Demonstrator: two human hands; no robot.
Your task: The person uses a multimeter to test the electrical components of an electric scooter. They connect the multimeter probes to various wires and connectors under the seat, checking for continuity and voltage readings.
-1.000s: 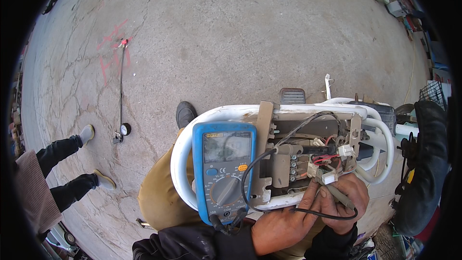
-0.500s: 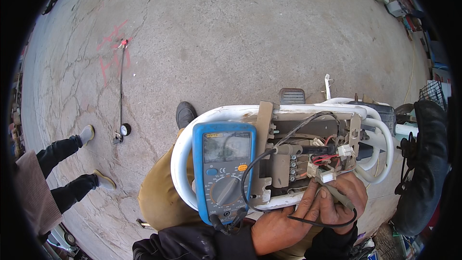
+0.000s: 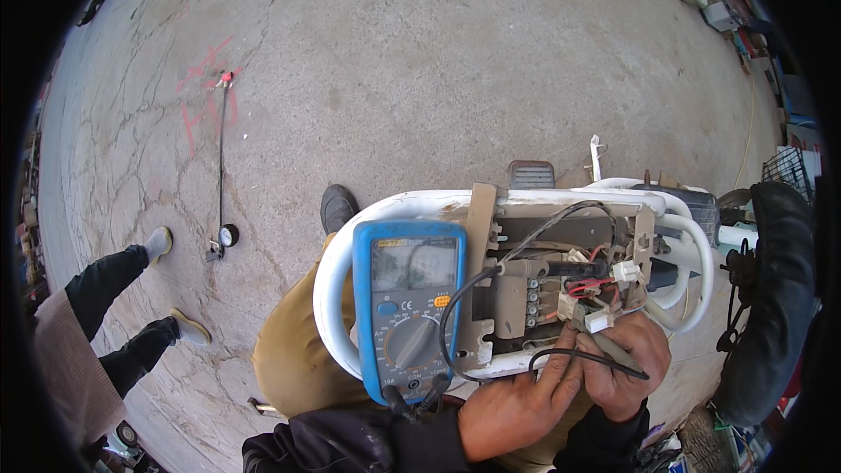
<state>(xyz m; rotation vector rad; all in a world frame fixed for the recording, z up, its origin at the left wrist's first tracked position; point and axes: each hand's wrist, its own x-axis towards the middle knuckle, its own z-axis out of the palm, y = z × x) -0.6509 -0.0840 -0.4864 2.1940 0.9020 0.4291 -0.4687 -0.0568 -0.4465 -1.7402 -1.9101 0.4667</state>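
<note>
Admittedly, the tip of the grey probe (image 3: 616, 353) is hard to make out, since your fingers and the white connector (image 3: 600, 322) crowd around it, and you can't read the multimeter (image 3: 385, 308) through the pale glare on its screen. Your dark sleeves run out at the lower edge, while the bystander (image 3: 74, 359) on the left is partly lost in the black rim. The meter is a rounded blue-and-grey plastic case, leaning against the smooth white tubular frame (image 3: 331, 298); inside that, dusty brown panels surround a row of screws (image 3: 532, 302) and red wires (image 3: 591, 285). Beyond lies rough, cracked concrete (image 3: 394, 79). Your right hand (image 3: 632, 366) has a narrow grip, closed on the probe's slim handle at the near right side of the frame, just beside the connector. Your left hand (image 3: 517, 412) meets it with fingers extended, the thin black lead (image 3: 552, 352) arching over them; whether they pinch anything, you cannot tell.
</note>
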